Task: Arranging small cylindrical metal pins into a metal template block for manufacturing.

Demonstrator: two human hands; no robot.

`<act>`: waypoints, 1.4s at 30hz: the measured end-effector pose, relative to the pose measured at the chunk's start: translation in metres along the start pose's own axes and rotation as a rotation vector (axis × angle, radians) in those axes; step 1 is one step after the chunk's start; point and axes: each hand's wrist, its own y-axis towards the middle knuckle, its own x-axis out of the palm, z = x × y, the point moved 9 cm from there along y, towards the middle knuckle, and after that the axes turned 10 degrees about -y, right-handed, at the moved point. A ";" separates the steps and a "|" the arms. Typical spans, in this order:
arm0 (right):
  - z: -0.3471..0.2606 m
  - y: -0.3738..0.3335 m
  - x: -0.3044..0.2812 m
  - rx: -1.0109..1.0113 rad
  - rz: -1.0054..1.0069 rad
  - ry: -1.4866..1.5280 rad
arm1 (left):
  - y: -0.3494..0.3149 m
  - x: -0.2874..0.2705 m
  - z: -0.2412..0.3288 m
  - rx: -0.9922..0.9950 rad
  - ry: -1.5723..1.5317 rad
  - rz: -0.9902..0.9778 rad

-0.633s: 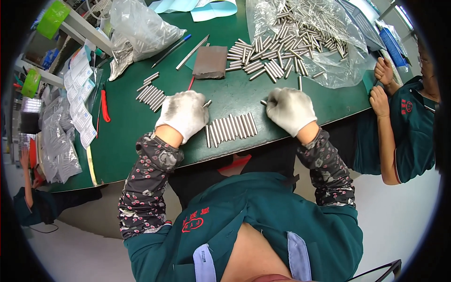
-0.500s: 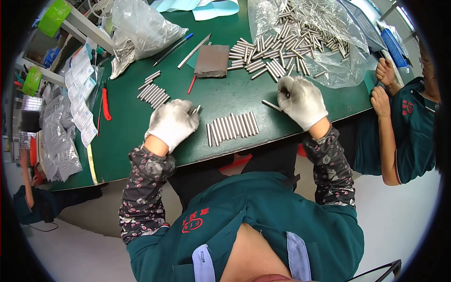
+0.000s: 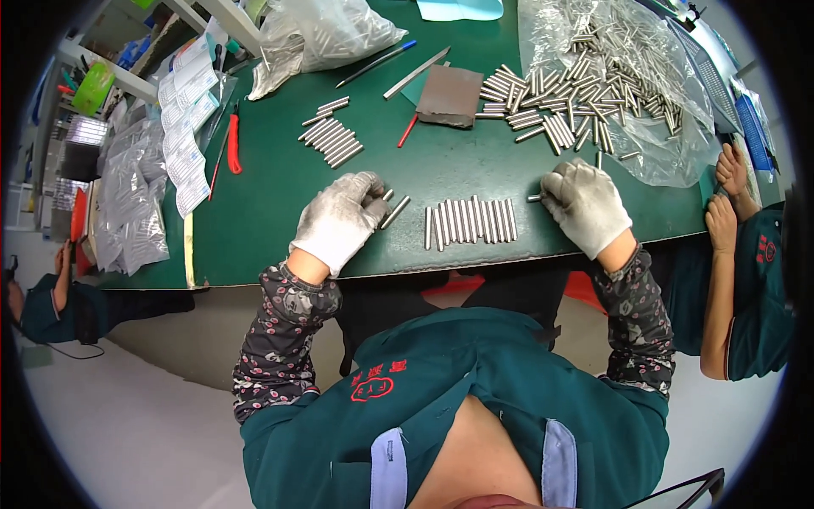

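Observation:
A row of bare metal pins (image 3: 471, 221) lies side by side on the green table, between my two white-gloved hands. Left of it, my left hand (image 3: 341, 219) has its fingers curled together around a pin whose end (image 3: 387, 195) pokes out. A second pin (image 3: 396, 213) slants against or just beside those fingertips; whether it is gripped I cannot tell. To the right of the row, my right hand (image 3: 587, 204) is closed with its fingers bent down on another pin (image 3: 534, 198), of which only one end shows. A smaller group of pins (image 3: 332, 140) sits beyond my left hand.
A heap of pins (image 3: 585, 102) spills from a clear plastic bag at the back right. Near it are a brown block (image 3: 450, 96), a red stick (image 3: 408, 131), a steel ruler (image 3: 417, 73) and a pen (image 3: 376, 64). Red-handled pliers (image 3: 233, 144) lie left. A co-worker's hands (image 3: 725, 191) are at right.
The view has shifted, so the table's things appear farther right and higher. A second pin now shows at my left fingertips. Less of the pin sticks out from my right hand.

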 end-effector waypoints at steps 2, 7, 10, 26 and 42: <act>-0.002 -0.003 0.005 0.077 -0.055 0.058 | -0.003 0.000 0.000 -0.041 0.005 0.016; 0.000 -0.008 0.010 0.318 -0.164 0.273 | -0.004 0.005 0.013 -0.011 0.130 0.027; 0.000 -0.009 0.019 0.342 -0.136 0.391 | -0.007 0.010 0.020 0.039 0.177 0.031; -0.007 -0.017 0.017 0.172 -0.026 0.450 | -0.021 0.015 0.048 0.544 0.141 -0.130; -0.039 0.004 0.009 -0.003 -0.339 0.267 | -0.011 0.045 0.066 0.360 0.086 -0.261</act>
